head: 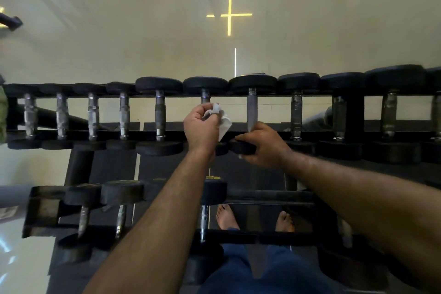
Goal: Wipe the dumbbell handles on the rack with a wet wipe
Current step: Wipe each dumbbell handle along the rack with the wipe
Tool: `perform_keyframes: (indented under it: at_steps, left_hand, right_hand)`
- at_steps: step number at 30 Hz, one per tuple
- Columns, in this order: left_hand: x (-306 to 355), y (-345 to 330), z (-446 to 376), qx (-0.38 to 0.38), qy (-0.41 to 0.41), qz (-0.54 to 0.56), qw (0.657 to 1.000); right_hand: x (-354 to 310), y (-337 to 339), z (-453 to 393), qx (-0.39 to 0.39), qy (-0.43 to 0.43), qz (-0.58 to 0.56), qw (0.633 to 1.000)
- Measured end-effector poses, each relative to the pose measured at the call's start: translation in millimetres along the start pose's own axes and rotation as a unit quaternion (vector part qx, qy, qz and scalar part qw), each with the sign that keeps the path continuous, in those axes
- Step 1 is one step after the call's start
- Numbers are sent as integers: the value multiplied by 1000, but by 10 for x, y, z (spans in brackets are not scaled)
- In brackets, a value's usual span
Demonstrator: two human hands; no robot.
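On the upper tier of the rack [71,135], dumbbell handles ran front to back, from six toward twelve o'clock. Just left of centre, the left hand [202,126] pinched a crumpled wet wipe [220,118], hiding most of one handle [205,97]. At its three o'clock, the right hand [261,144] gripped the near head [242,147] of the neighbouring dumbbell, covering that handle's front end.
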State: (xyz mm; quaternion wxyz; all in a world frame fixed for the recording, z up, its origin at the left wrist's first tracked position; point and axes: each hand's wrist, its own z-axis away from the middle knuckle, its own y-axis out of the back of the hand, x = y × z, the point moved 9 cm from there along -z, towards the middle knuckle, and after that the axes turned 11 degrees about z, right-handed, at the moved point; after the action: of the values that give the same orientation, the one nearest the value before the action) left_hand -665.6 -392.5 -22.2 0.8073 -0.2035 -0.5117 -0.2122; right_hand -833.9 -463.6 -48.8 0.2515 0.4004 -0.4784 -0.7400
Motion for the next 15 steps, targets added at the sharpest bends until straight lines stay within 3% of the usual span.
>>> perform_keyframes:
  at_steps: [4, 6, 10, 13, 15]
  left_hand:
    - [85, -207, -100, -63, -65, -122, 988]
    - [221, -386, -118, -103, -159, -252, 949]
    - [417, -908, -45, -176, -357, -417, 817]
    - [277, -1409, 51, -260, -467, -504, 679]
    - [195, -1591, 65, -282, -496, -537, 621]
  right_hand:
    - [78, 111, 53, 15, 48, 71, 996]
    - [293, 208, 159, 33, 12, 90, 995]
    - [880, 422, 412, 94, -150, 113, 978]
    - [1130, 263, 463, 3, -205, 139, 969]
    - [1139, 184, 451, -7, -194, 109, 975]
